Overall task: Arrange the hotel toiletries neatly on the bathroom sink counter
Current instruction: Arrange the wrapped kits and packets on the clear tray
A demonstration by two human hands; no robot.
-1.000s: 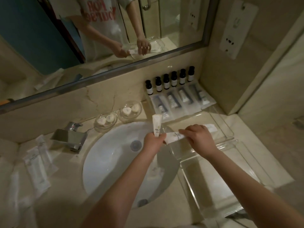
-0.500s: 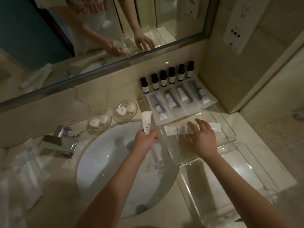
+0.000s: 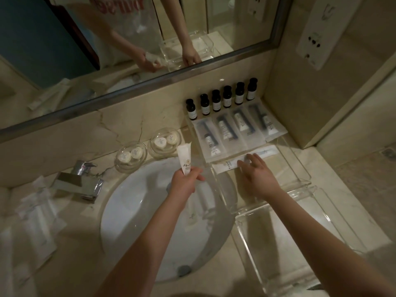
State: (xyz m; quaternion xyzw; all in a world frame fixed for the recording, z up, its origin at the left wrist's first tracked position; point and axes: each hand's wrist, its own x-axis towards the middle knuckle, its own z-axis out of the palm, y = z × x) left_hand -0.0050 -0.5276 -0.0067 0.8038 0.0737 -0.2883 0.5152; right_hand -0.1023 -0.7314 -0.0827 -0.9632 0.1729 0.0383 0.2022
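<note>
A white sachet (image 3: 184, 159) is gripped upright at its lower end by the left hand (image 3: 186, 183), above the far rim of the basin (image 3: 139, 221). The right hand (image 3: 257, 177) is laid with straightened fingers on a long white packet (image 3: 225, 166), which lies crosswise in a clear acrylic tray (image 3: 291, 168) to the right of the basin. Further back, four wrapped kits (image 3: 235, 129), possibly toothbrush sets, are set side by side. Six small dark bottles (image 3: 222, 99) are lined up behind them against the far wall. Two glass soap dishes (image 3: 131, 156) are placed left of the tray, with the faucet (image 3: 79, 181) further left. A second clear tray (image 3: 289, 243) is seen nearer
</note>
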